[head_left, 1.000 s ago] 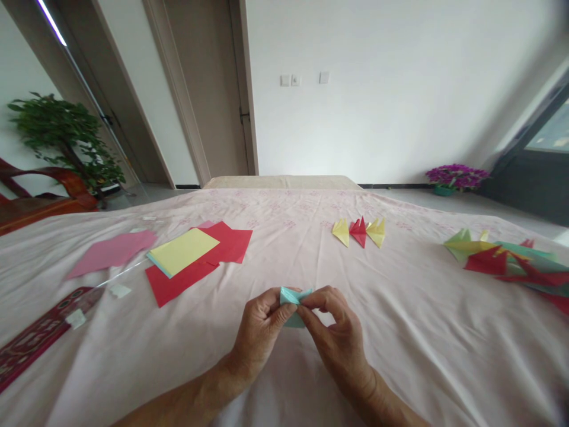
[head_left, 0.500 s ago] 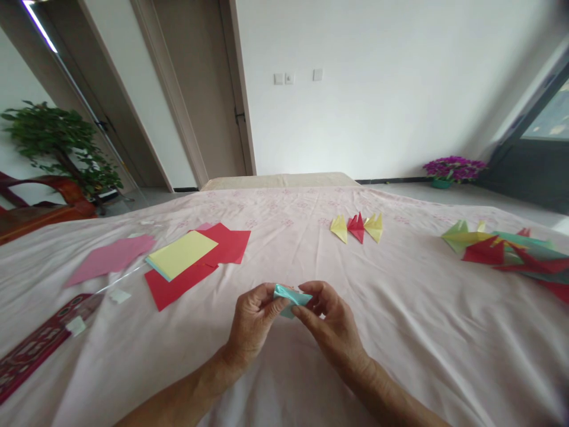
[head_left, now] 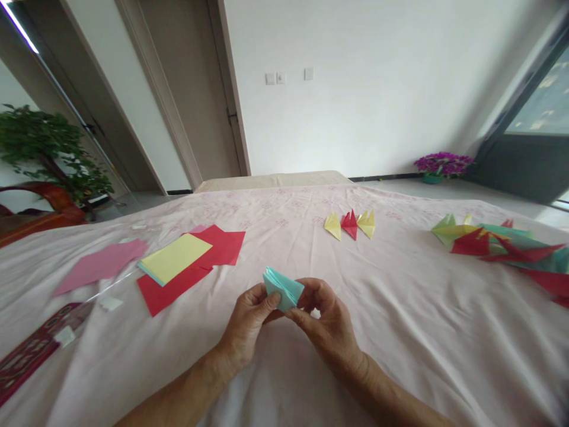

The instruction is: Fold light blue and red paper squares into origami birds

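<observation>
A small folded piece of turquoise paper [head_left: 281, 287] is held up above the cloth between my two hands. My left hand [head_left: 249, 315] pinches its left side, thumb lying on the near face. On the lower right edge my right hand [head_left: 323, 313] grips it between thumb and fingers. Several layers show along the paper's upper folds. Farther off stand three small folded paper pieces in a row: a yellow one [head_left: 332, 226], a red one [head_left: 349, 225] and another yellow one [head_left: 367, 225].
Left on the pink tablecloth [head_left: 400, 308] lie yellow sheets [head_left: 178, 258], red sheets [head_left: 229, 248], pink sheets [head_left: 100, 267] and a dark red printed package [head_left: 33, 353]. A pile of red, green and yellow folded paper [head_left: 502, 243] lies at the right.
The turquoise paper has been turned and lifted, so its broad folded face now shows. Both hands stay on it, and my view has swung slightly to the right.
</observation>
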Demonstrator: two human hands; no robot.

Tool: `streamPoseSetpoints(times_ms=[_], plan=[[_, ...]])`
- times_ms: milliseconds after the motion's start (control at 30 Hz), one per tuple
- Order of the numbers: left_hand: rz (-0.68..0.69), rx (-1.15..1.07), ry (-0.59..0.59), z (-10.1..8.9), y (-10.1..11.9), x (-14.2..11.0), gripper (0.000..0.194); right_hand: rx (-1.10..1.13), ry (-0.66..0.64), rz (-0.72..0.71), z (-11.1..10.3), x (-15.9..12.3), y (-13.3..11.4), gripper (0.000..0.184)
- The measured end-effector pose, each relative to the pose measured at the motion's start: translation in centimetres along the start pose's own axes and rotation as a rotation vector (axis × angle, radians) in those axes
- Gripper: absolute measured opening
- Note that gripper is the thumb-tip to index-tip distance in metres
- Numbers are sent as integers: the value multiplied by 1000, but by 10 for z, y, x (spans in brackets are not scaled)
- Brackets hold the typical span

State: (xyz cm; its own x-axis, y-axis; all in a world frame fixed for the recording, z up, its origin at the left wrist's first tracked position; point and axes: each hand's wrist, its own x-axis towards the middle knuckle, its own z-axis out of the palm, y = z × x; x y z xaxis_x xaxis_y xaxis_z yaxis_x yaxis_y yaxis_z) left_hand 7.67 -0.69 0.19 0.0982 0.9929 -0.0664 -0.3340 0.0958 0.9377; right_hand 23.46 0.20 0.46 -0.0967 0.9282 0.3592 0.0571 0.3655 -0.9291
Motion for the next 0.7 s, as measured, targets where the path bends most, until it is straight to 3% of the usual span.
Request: streamPoseSetpoints(times_ms=[300,567,700], plan=[[9,-149,-88,-1,-3,2,23,81,-17,-5,3,-2,6,25],[-97,-84,-31,-2,-5,0,30,-13,24,-43,3,-3,5,18],[-69,-41,-2,2,-2,0,30,-16,-6,-43,1,-4,6,22]])
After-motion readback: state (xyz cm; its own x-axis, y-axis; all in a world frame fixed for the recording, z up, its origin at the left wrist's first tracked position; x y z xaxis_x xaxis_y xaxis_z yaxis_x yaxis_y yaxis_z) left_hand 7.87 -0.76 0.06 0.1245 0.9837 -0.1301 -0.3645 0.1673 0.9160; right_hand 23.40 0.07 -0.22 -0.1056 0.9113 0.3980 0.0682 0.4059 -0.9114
